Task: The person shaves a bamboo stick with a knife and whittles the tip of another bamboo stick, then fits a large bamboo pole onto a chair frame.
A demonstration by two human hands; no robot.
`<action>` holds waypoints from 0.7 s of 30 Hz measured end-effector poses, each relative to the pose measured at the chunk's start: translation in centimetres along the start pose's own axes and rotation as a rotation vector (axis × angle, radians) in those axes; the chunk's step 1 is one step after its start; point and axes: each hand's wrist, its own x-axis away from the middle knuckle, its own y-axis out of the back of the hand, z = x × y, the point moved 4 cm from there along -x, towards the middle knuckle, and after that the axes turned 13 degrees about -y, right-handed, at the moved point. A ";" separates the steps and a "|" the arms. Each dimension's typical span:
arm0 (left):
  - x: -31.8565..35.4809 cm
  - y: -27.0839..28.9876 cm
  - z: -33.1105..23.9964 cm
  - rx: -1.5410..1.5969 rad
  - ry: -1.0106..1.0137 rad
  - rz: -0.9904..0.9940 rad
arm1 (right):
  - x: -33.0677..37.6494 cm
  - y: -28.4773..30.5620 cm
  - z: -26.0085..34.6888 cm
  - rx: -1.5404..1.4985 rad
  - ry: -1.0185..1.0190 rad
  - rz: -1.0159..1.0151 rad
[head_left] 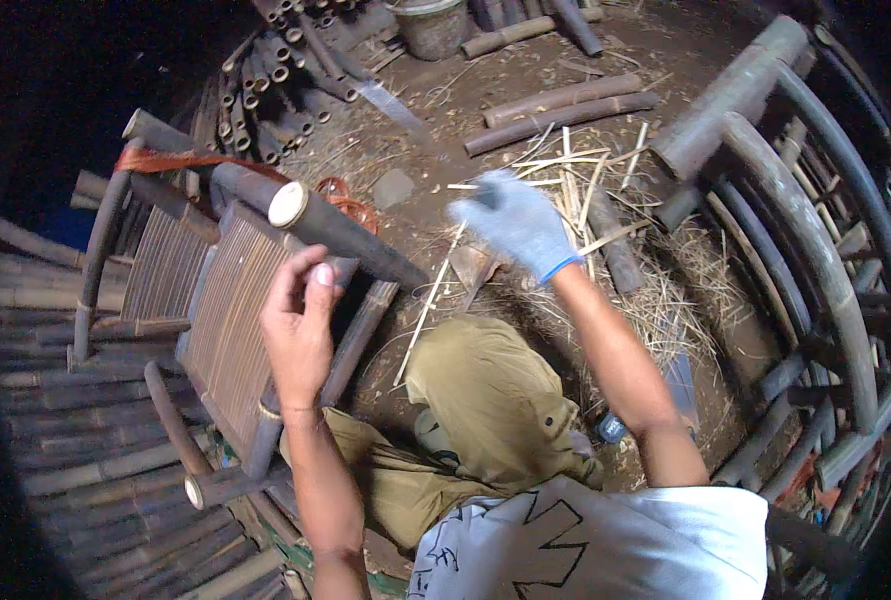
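Dark bamboo pole with pale cut end, left of frame centre

Placement: beside a slatted bamboo chair; whether fixed to it, cannot be told. Long axis slants from upper left, where the cut end shows, to lower right.

Left hand: bare, the nearer of the two, just below the pole's cut end in the frame. Fingers curled, thumb raised near the fingertips; no held object visible, contact with the pole unclear.

Right hand: grey-gloved, blurred, right of the pole and further off, near pale strips. Finger state and any grip cannot be told.

Surroundings: red strap, left; two bamboo lengths, upper centre; bamboo bundle, upper left; bucket, top edge; bamboo framework, right.
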 end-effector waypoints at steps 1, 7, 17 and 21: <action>0.2 -0.5 1.8 0.015 0.069 0.039 | -1.6 0.8 -4.3 0.188 -0.145 0.046; 7.3 -11.8 20.4 -0.392 0.140 0.542 | 0.7 -1.2 -20.2 0.285 -0.492 0.023; 13.1 -20.2 34.0 -0.750 0.259 0.861 | 13.7 1.3 -20.9 0.306 -0.678 -0.092; 11.3 -18.9 29.2 -0.652 0.191 0.723 | 12.7 1.2 -19.4 0.494 -0.472 -0.063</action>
